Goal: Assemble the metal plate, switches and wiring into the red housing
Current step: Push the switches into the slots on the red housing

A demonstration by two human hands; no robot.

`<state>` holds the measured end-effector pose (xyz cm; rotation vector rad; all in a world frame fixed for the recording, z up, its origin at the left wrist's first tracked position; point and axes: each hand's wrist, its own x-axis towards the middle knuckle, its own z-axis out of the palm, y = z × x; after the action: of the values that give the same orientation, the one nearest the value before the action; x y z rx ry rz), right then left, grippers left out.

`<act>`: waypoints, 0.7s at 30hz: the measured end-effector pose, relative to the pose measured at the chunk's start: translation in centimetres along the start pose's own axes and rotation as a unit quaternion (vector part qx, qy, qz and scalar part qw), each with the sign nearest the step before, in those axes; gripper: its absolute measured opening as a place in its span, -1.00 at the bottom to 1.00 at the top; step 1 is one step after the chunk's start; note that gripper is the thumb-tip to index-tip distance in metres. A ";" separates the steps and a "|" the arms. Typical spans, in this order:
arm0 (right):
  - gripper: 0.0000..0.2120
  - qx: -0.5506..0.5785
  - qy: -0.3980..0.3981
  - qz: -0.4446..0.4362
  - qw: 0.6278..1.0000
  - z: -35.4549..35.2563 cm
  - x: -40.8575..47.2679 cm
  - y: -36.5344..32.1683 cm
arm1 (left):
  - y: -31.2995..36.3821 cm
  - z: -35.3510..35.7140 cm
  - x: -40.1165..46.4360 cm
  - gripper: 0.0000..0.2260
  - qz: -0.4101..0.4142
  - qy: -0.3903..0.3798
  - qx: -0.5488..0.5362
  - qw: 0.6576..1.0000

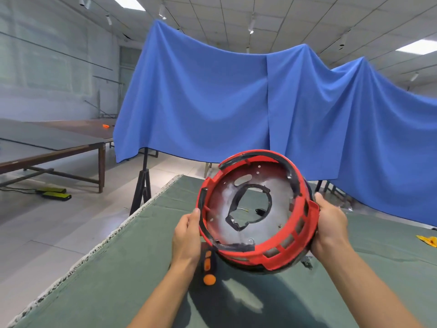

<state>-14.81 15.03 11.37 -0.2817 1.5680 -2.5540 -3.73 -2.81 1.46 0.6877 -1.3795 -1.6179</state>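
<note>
Holding the red housing (281,254) up off the green table cover (118,280), tilted so its open side faces the camera. Left hand (186,235) grips the left rim, thumb on the edge, fingers wrapped behind. Right hand (331,226) grips the right rim the same way, fingers hidden behind the shell. Both hands are closed around the housing; neither is free.

Inside the housing: a pale metal plate (264,223) seems to line the floor of the shell, with a large irregular centre opening edged in black. Through that opening a thin wire with a yellow tip (243,210) and a small dark part (261,211) show; cannot tell whether they hang from the housing or lie on the table behind. No switches identified with certainty.

Judgement: this looks like an inspection or orienting step, checking plate seating and wire routing. Next move likely calls for setting the housing down or freeing one hand, since fitting switches or wiring needs fingers inside the shell.

Surroundings: an orange-and-black tool handle (209,268) lies on the cover directly beneath the housing, so it may obstruct setting the part down there. A small metal piece (307,262) sits under the right edge. A yellow item (428,241) lies far right. A blue cloth (212,95) hangs behind the table; a brown table (59,147) stands at left.
</note>
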 end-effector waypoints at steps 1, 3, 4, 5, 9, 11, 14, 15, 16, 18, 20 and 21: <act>-0.73 0.010 -0.019 0.022 1.000 -0.5 0.1 0.2 | 0.0 -0.1 0.1 -0.69 -0.013 -0.016 -0.023 1.000; -0.67 0.028 -0.041 0.064 0.997 -1.4 0.1 0.8 | 0.1 -0.1 0.0 -0.73 -0.060 -0.068 -0.088 0.992; -0.64 0.038 -0.041 0.081 0.995 -2.0 0.3 1.2 | 0.0 -0.1 0.0 -0.74 -0.083 -0.090 -0.128 0.984; -0.59 0.047 -0.045 0.093 0.994 -2.4 0.4 1.6 | -0.1 -0.1 -0.1 -0.72 -0.093 -0.103 -0.146 0.979; -0.56 0.033 -0.048 0.113 0.992 -4.1 0.7 3.3 | -0.4 0.0 -0.2 -0.58 -0.051 -0.074 -0.108 0.990; -0.64 -0.018 -0.040 0.094 0.995 -4.6 0.8 4.1 | -0.1 0.1 -0.4 -0.50 -0.039 -0.044 -0.145 0.988; -0.56 -0.072 -0.049 0.058 0.994 -5.2 1.3 5.5 | 0.3 0.3 -0.5 -0.43 -0.015 -0.009 -0.160 0.987; -0.54 -0.087 -0.060 0.060 0.993 -5.3 1.3 5.8 | 0.3 0.3 -0.6 -0.41 -0.005 -0.003 -0.156 0.988; -0.54 -0.104 -0.072 0.066 0.990 -5.4 1.3 6.0 | 0.2 0.2 -0.6 -0.41 0.007 0.005 -0.148 0.989; -0.54 -0.126 -0.102 0.080 0.984 -5.5 0.9 6.2 | 0.0 0.3 -0.7 -0.45 0.033 0.020 -0.121 0.992; -0.46 -0.141 -0.136 0.078 0.978 -5.6 0.7 6.2 | 0.0 0.4 -0.8 -0.50 0.045 0.028 -0.111 0.992; -0.39 -0.148 -0.148 0.075 0.975 -5.7 0.6 6.2 | 0.0 0.5 -0.9 -0.51 0.049 0.029 -0.110 0.992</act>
<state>-16.63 17.01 3.39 -0.5258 1.7679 -2.0516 -3.68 -1.78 1.48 0.5233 -1.1535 -1.6286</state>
